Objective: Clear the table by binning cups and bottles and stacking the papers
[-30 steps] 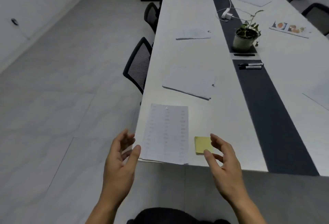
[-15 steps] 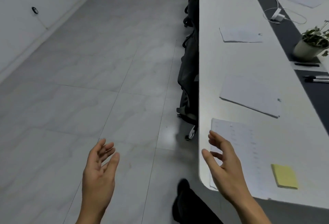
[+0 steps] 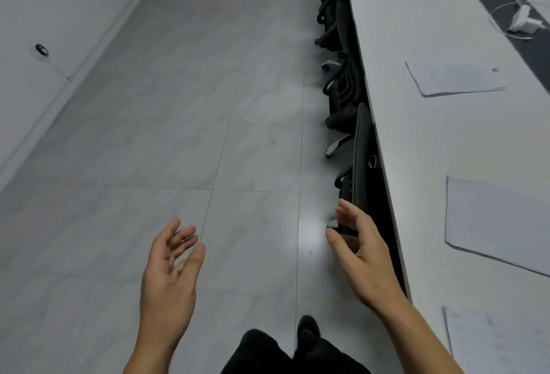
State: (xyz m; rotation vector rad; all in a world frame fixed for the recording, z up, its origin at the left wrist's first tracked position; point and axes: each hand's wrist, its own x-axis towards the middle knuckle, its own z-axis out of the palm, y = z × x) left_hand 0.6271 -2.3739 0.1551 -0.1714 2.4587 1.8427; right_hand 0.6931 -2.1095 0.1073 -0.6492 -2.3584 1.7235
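The long white table point(image 3: 422, 141) runs along the right side. Three sets of white papers lie on it: a printed sheet point(image 3: 500, 341) at the bottom right, a stack point(image 3: 497, 219) at mid right, and a farther stack point(image 3: 455, 77). My left hand point(image 3: 168, 275) hangs over the floor with fingers apart and holds nothing. My right hand point(image 3: 363, 254) hovers over the floor beside the table's edge, also empty with fingers spread. No cups or bottles are in view.
Black office chairs point(image 3: 348, 111) are tucked under the table's left edge. A white charger with a cable point(image 3: 522, 21) lies on the dark strip point(image 3: 518, 16) at the far right. Grey tiled floor point(image 3: 178, 135) fills the left, bounded by a white wall point(image 3: 44, 16).
The view has swung left, away from the table end toward the floor. Both hands now hang over the floor instead of by the printed sheet; the yellow sticky notes have left the view.
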